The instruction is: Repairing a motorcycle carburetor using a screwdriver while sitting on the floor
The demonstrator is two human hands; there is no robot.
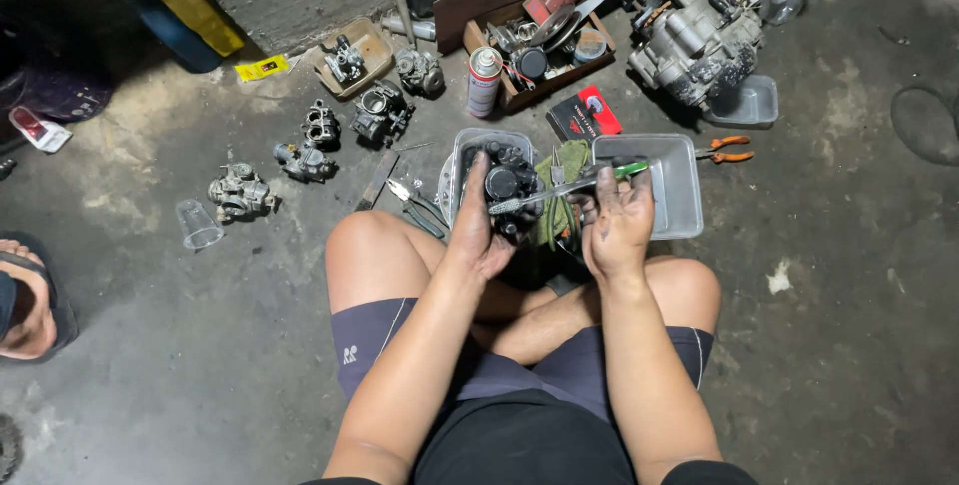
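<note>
Fingers (pixel 478 207) of the left hand (pixel 479 230) are wrapped closed around a dark, greasy carburetor (pixel 509 190), held upright above the crossed legs. Fingers of the right hand (pixel 619 225) are closed on the green handle end of a toothbrush (pixel 564 187), whose shaft lies nearly level and whose bristle end touches the carburetor's right side. Directly beyond the carburetor sits a clear plastic tub (pixel 470 145); a green rag (pixel 567 170) lies between this tub and a larger grey plastic tray (pixel 674 190) behind the right hand. Orange-handled pliers (pixel 727 149) lie just beside the tray's far right edge. Hand tools, including dark-handled pliers (pixel 415 207), rest on the concrete floor (pixel 250 345) near the left knee. Further left, several loose carburetors are spread apart on the floor, one nearest a clear plastic cup (pixel 198 223) being a grey unit (pixel 238 193). A spray can (pixel 483 80) stands upright beside a cardboard box of parts (pixel 544 50). An engine block (pixel 694 35) lies at the upper right. Another person's sandalled foot (pixel 25 295) shows at the left edge.
</note>
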